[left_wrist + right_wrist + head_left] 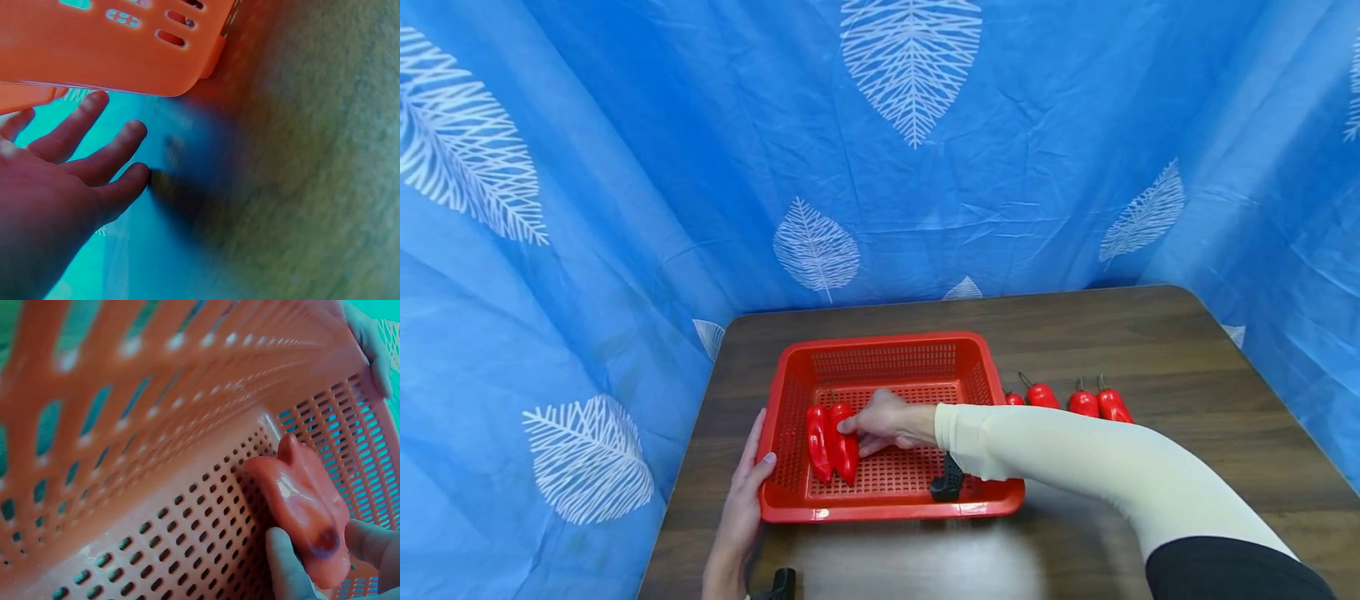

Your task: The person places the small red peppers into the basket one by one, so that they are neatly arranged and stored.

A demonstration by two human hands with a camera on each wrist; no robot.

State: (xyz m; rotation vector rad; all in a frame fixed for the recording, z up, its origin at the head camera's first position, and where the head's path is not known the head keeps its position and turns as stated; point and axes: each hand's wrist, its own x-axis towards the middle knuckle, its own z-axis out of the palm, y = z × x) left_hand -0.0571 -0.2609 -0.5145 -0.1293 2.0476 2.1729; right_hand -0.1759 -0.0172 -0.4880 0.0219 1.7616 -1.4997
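In the head view, a red basket (887, 512) stands on a wooden table (688, 517). Two red peppers lie side by side in its left part, their stems toward the far side: the left pepper (817, 443) and, just beside it, the right pepper (846, 460). The right hand (889, 420) reaches into the basket from the right and pinches the right pepper, thumb on top. A cream sleeve (1067, 437) covers that forearm and crosses the basket's right rim; a black device (949, 480) sits at the wrist. The left hand (745, 492) rests at the basket's left side, thumb at the rim and fingers along the outer wall. Four more peppers (1082, 403) lie on the table to the right of the basket, partly hidden by the sleeve. A blue curtain (737, 108) with white leaf prints hangs around the table.

In the left wrist view, the left hand's fingers are nearly straight and spread apart below the orange-looking basket wall; whether each of them touches it, I cannot tell. The right side of this view is blurred.

In the right wrist view, the right hand's digits stand on either side of the pinched pepper, above the basket's slotted floor. Part of the left hand shows at the rim, top right.
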